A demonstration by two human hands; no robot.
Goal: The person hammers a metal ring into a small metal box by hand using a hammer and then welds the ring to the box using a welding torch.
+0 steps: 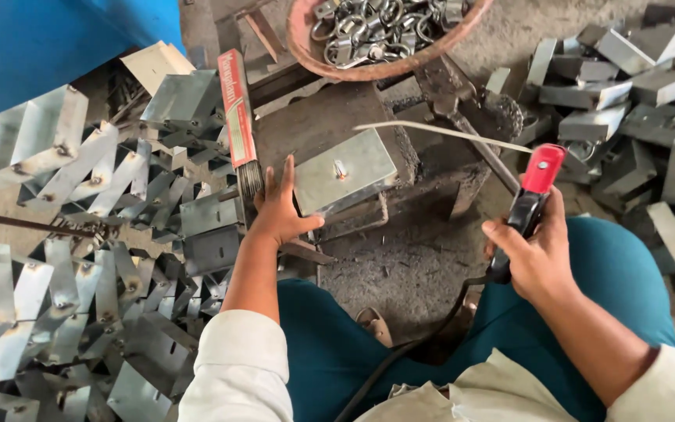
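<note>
My left hand (pixel 279 207) grips the near-left edge of a shiny square metal plate (pixel 345 178) with a small stud standing at its middle; the plate lies on a dark steel block (pixel 314 125). My right hand (pixel 537 254) is closed around a red-and-black welding electrode holder (pixel 537 187). A thin welding rod (pixel 439 131) runs from the holder's jaw leftward, its tip hanging above and beyond the plate. A black cable trails from the holder down between my knees.
A red box of electrodes (pixel 237 117) leans left of the block. Several welded bent plates (pixel 80 258) are heaped at left, more plain plates (pixel 634 94) at right. A round basin of metal rings (pixel 384 31) sits beyond the block. A blue drum (pixel 41 47) stands far left.
</note>
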